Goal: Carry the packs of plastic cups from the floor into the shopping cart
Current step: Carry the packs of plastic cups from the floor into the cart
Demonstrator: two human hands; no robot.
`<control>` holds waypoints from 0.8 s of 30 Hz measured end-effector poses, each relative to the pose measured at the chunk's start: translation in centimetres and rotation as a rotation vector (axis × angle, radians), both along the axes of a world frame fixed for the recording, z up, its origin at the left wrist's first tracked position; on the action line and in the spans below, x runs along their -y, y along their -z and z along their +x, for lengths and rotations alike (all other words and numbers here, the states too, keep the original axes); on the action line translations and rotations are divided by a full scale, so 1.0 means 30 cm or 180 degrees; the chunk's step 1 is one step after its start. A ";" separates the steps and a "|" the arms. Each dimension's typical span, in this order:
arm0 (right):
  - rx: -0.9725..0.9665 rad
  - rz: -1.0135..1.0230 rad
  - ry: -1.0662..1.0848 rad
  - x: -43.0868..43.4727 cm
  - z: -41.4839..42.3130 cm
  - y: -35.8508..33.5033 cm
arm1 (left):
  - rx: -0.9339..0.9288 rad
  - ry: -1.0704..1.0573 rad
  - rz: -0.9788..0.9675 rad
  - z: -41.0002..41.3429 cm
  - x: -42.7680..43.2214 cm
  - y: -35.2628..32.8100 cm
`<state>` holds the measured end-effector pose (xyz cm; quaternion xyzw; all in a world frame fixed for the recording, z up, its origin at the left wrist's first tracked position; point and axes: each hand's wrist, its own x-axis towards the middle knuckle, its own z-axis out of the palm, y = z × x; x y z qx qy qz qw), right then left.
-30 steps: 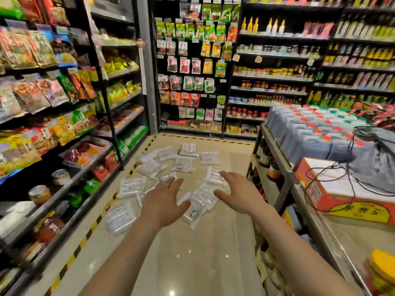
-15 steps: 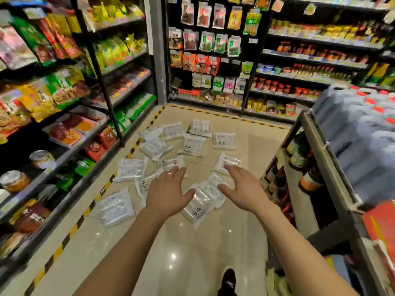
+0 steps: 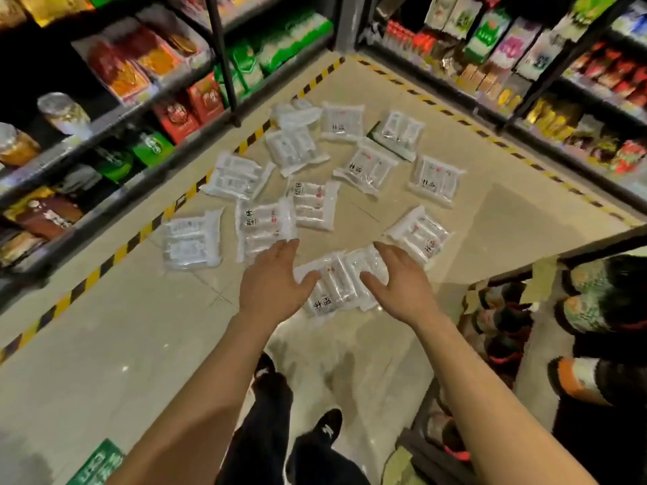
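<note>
While packs of plastic cups [image 3: 367,168] are lying scattered on the floor [image 3: 140,327], the left hand [image 3: 275,280] and right hand [image 3: 401,283] are flanking the nearest pack [image 3: 334,287], fingers spread, gripping nothing.

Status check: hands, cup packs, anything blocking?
Left hand and right hand open, either side of nearest clear plastic pack of cups. No pack lifted; rest scattered on beige tiled floor. Shopping cart out of view. Nothing blocking.

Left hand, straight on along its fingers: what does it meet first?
Probably the cup pack lying just beyond the left hand; its height above the floor is unclear.
</note>
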<state>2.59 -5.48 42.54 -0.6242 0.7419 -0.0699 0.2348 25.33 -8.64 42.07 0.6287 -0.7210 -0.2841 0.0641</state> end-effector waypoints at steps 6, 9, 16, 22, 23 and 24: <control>0.0165 0.0363 0.0102 0.164 -0.055 0.288 | 0.0086 -0.0146 0.0411 -0.016 0.168 0.303; 0.0226 0.0465 0.0116 0.262 -0.090 0.446 | 0.0177 -0.0154 0.0589 -0.037 0.256 0.472; 0.0373 0.1010 0.0099 0.399 -0.183 0.857 | 0.0336 -0.0359 0.0999 -0.138 0.333 0.892; 0.0201 0.1377 -0.0166 0.491 -0.350 1.416 | 0.0464 -0.0672 0.1459 -0.269 0.342 1.470; 0.0173 0.1435 -0.0189 0.502 -0.380 1.508 | 0.0451 -0.0684 0.1484 -0.287 0.340 1.567; 0.0149 0.1505 -0.0218 0.510 -0.406 1.600 | 0.0449 -0.0683 0.1541 -0.306 0.337 1.662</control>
